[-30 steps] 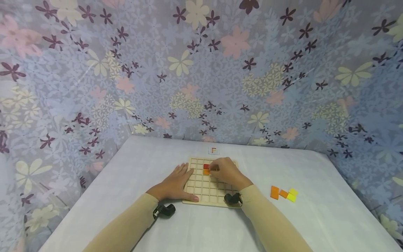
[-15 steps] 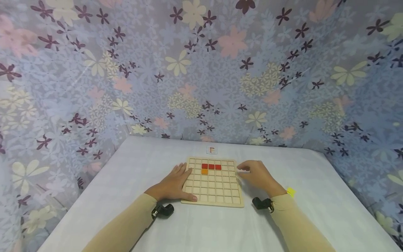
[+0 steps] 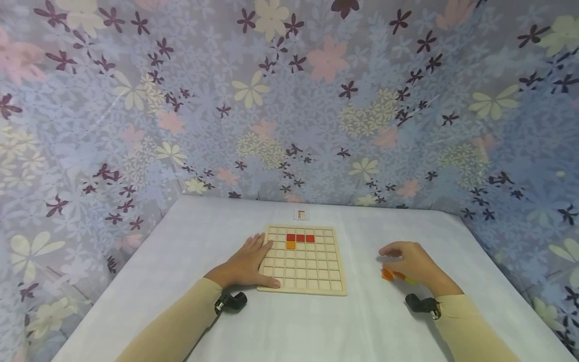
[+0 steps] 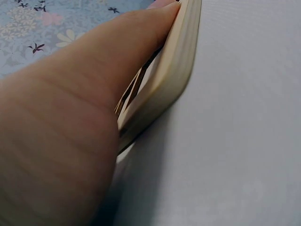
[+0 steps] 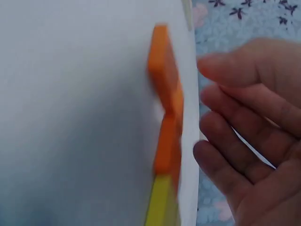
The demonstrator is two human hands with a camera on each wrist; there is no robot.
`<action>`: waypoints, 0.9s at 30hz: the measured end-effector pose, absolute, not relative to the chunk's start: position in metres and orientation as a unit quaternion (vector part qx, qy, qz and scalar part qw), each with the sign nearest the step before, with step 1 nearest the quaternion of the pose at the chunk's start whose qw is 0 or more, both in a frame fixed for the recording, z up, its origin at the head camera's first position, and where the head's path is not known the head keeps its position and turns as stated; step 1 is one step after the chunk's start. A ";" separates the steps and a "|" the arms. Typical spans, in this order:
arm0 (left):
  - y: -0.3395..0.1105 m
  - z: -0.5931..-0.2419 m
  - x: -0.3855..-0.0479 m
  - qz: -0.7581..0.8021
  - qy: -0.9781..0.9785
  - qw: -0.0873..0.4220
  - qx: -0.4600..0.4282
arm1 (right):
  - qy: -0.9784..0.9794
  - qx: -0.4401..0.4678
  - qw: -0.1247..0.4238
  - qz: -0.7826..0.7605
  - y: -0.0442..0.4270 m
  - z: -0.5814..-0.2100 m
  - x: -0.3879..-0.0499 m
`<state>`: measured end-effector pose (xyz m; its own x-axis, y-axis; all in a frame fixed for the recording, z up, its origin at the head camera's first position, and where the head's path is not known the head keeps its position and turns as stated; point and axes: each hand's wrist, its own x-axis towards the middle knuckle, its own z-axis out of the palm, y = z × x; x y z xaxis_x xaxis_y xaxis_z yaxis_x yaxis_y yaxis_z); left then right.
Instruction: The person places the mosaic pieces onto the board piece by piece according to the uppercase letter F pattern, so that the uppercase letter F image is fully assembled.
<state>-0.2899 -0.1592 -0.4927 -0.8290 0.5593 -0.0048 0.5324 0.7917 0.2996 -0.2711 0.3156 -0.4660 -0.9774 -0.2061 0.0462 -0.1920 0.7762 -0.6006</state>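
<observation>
While the person's left hand (image 3: 244, 263) lay over the left edge of the pale wooden grid board (image 3: 312, 275), thumb spread from straight fingers, three square red tiles (image 3: 300, 238) formed a row on it, with a square orange tile (image 3: 291, 245) in the cell below the leftmost. Farther right, the right hand (image 3: 411, 260), fingers loosely bent, was near loose orange tiles (image 3: 387, 274) and yellow ones (image 5: 161, 200) on the white tabletop (image 3: 316, 327).

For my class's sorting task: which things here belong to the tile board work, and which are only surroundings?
In the job:
wooden grid board, left hand on its edge
three red tiles and one orange tile in cells
loose orange tiles and visible yellow tile by right hand
printed card beyond the board, probably the pattern

Just surroundings:
white tablecloth
floral backdrop
black wrist cameras
</observation>
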 end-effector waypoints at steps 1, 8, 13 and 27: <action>-0.160 -0.493 -0.290 0.145 0.946 0.046 0.288 | 0.941 -0.104 0.017 -0.321 0.318 -0.467 -0.270; -0.160 -0.494 -0.291 0.145 0.946 0.037 0.287 | 0.931 -0.098 0.051 -0.348 0.321 -0.468 -0.266; -0.159 -0.491 -0.289 0.142 0.945 0.042 0.291 | 0.942 -0.085 0.043 -0.322 0.322 -0.468 -0.266; -0.158 -0.490 -0.288 0.146 0.944 0.045 0.294 | 0.952 -0.100 0.033 -0.289 0.330 -0.469 -0.264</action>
<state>-0.2883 -0.1583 -0.4897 -0.8234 0.5674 0.0012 0.5414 0.7850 0.3010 -0.2637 0.3299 -0.4688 -0.9780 -0.2085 -0.0054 -0.1703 0.8132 -0.5564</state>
